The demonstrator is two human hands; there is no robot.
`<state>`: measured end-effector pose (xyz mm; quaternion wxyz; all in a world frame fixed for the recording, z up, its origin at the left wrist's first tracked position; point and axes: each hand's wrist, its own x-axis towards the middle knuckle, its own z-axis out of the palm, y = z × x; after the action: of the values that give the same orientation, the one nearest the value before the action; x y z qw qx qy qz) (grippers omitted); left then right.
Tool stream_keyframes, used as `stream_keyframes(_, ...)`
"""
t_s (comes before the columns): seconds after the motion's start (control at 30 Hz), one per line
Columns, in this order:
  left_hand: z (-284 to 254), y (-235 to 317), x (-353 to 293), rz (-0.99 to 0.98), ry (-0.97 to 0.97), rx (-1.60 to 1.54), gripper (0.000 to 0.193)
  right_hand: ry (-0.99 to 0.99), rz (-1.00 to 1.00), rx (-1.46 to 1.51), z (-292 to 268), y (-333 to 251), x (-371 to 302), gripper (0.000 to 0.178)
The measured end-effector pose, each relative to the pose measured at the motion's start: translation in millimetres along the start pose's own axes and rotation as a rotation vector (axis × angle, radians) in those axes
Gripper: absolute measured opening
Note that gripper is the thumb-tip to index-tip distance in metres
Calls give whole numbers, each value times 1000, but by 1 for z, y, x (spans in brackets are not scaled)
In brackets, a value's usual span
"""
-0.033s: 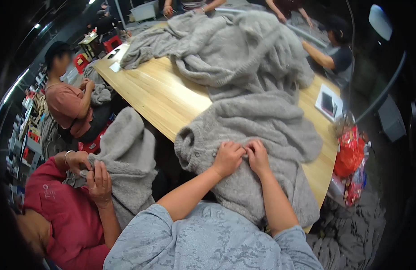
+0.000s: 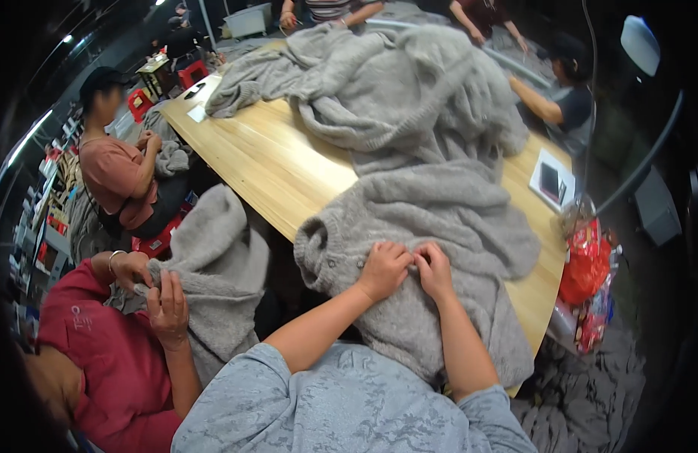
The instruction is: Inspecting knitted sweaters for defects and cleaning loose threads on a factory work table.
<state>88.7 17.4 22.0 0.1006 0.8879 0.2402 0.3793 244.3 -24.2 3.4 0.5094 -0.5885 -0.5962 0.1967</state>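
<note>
A grey knitted cardigan lies in soft folds on the table's near end and hangs over its edge toward me. Small round buttons show along its front band, left of my hands. My left hand is closed on that band, its fingertips pinching the knit. Right beside it, my right hand pinches the same strip, thumb and fingers together. Whether a button sits between the fingertips is hidden. The ribbed neck opening of the cardigan faces left.
A large heap of grey knitwear covers the wooden table's far part. At right lie a phone on a white pad and a red plastic bag. A co-worker in red handles another grey garment close on my left.
The whole picture has shifted very slightly. Both hands keep their hold on the cardigan's front band with hardly any visible movement.
</note>
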Motion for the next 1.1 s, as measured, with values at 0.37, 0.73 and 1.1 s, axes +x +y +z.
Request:
stream_keyframes(0.37,8,-3,-4,-62,7,-131,23,-226,475,412,-13,7,-3,7)
stream_keyframes(0.73,16,-11,-13,-126,-122,-78,26,-157,-273,-353,-16,-30,-13,19)
stream_keyframes(1.1,18,-18,-18,-128,-132,-150,19,-66,-246,-410,-8,-24,-14,9)
